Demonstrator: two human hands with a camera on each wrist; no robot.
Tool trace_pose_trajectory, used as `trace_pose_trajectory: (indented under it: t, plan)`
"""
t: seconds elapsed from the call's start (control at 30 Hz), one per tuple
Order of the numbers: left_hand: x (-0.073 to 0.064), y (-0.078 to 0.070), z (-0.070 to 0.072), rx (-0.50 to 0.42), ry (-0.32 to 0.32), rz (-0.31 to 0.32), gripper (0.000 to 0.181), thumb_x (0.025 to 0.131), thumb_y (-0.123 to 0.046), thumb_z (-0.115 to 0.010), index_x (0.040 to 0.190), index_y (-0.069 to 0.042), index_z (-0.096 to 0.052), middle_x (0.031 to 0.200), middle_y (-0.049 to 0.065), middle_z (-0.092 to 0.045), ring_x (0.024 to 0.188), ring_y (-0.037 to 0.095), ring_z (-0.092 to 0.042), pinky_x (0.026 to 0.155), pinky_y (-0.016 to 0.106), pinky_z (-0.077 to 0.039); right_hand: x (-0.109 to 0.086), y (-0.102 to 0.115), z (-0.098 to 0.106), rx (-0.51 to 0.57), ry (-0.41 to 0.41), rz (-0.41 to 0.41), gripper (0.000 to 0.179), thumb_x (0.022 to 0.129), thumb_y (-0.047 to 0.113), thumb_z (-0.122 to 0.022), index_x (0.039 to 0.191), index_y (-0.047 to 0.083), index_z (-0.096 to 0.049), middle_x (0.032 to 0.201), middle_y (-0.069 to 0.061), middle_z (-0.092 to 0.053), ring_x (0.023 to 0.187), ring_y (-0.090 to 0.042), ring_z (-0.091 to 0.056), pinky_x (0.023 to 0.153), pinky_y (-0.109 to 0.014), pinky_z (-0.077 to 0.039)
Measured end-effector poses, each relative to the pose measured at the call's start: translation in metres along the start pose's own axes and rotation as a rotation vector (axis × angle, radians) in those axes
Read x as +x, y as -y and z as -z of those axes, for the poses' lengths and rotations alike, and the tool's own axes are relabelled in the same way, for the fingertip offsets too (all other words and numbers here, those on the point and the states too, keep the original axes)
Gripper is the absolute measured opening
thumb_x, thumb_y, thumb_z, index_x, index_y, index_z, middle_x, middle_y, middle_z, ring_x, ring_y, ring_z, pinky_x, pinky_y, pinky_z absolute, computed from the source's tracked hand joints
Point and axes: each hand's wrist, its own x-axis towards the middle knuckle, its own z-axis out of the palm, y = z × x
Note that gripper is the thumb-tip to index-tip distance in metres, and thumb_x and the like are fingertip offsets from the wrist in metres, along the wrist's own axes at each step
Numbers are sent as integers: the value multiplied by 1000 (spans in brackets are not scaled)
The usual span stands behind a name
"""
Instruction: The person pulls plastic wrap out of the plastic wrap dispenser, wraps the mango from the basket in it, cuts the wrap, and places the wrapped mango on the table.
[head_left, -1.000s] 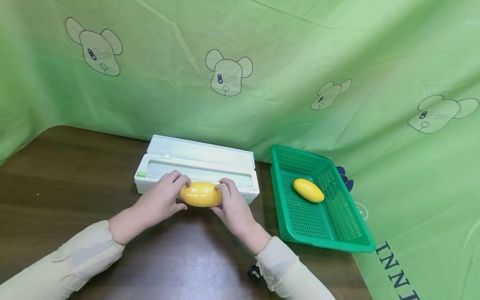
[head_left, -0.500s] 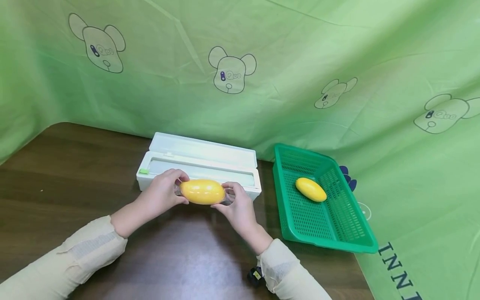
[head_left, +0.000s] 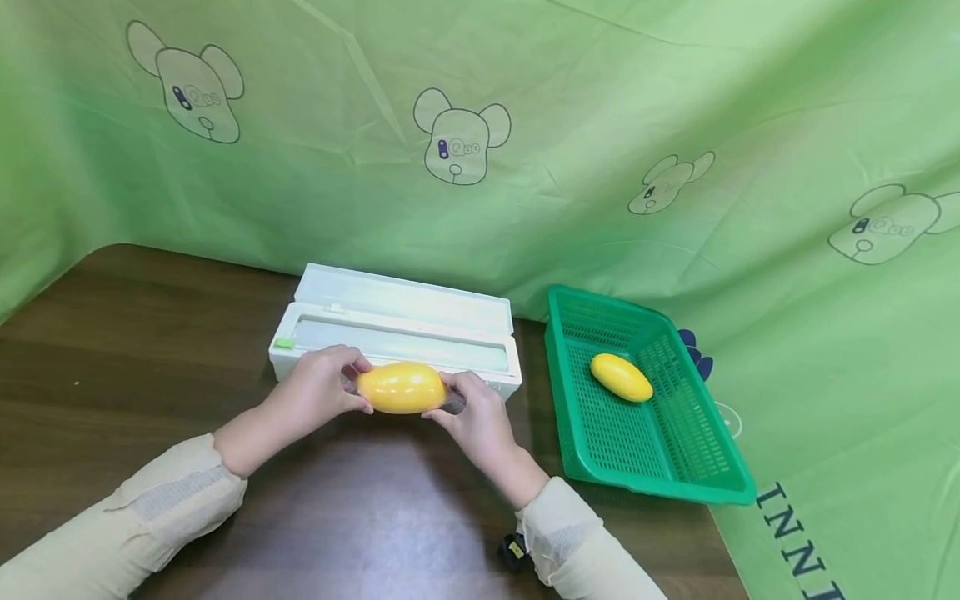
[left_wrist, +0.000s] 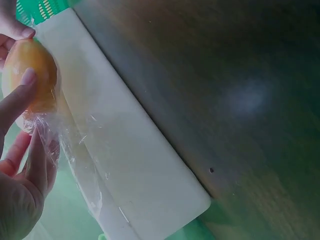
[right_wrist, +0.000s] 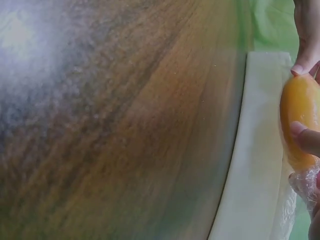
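A yellow mango [head_left: 402, 387] covered in clear plastic wrap [left_wrist: 46, 132] is held between both hands, in front of a white cling film dispenser [head_left: 281, 367]. My left hand [head_left: 315, 385] pinches the loose wrap bunched at the mango's left end; in the left wrist view its thumb lies on the fruit. At the other end my right hand [head_left: 478, 421] grips a gathered tail of film, its thumb against the mango in the right wrist view. The dispenser's lid [head_left: 405, 296] is tipped back, showing a pale roll inside.
To the right stands a green plastic basket [head_left: 564, 417] with another yellow mango [head_left: 621, 377] in it. A small black object [head_left: 512, 552] lies by the right sleeve. A green cloth [head_left: 322, 192] hangs behind the brown table [head_left: 135, 350].
My right hand's fingers have slid from the mango's top to its right end, where gathered film now shows. Film also shows bunched at the left hand.
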Motion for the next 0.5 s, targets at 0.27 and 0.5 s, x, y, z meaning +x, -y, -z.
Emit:
trace_pose_trajectory:
  t: [0.27, 0.5]
  plan:
    - [1, 2, 1, 40, 41, -13, 39, 61, -8, -98, 89, 1, -74, 87, 8, -71, 76, 20, -68, 68, 34, -59, 1, -1, 2, 7, 74, -30, 53, 64, 10, -96, 109, -1, -72, 99, -11, -72, 89, -23, -71, 81, -31, -58]
    - [4, 4, 0, 73, 104, -11, 38, 62, -10, -98, 89, 1, -74, 85, 6, -71, 76, 18, -65, 70, 36, -58, 1, 0, 1, -15, 136, -71, 50, 65, 12, -96, 107, -3, -72, 100, -13, -73, 92, -24, -72, 82, -31, -58]
